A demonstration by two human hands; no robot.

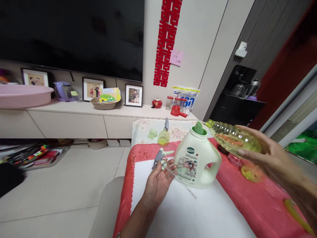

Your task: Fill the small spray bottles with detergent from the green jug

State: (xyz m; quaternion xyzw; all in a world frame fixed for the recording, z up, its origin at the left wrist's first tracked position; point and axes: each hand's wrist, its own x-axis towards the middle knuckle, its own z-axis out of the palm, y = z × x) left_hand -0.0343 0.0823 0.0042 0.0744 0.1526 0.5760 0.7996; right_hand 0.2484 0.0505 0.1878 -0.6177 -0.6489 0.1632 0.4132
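Observation:
My left hand [158, 185], palm up, holds a grey and white spray head [158, 158] whose clear tube slants down to the right. In my right hand [269, 152] is a transparent yellow ribbed bottle [232, 137], tilted sideways, its neck pointing left near the big jug's mouth. The pale green jug [185, 158] stands upright on the white mat [198, 211], with a green spout piece showing in its opening. Whether the bottle neck touches the jug is unclear.
Behind the jug stands a small spray bottle [163, 137] beside a green crumpled item [152, 133]. Yellow and pink round dishes [250, 173] lie right on the red cloth [230, 185]. A cabinet [66, 124] with photo frames, jars and a pink basin [24, 96] stands beyond.

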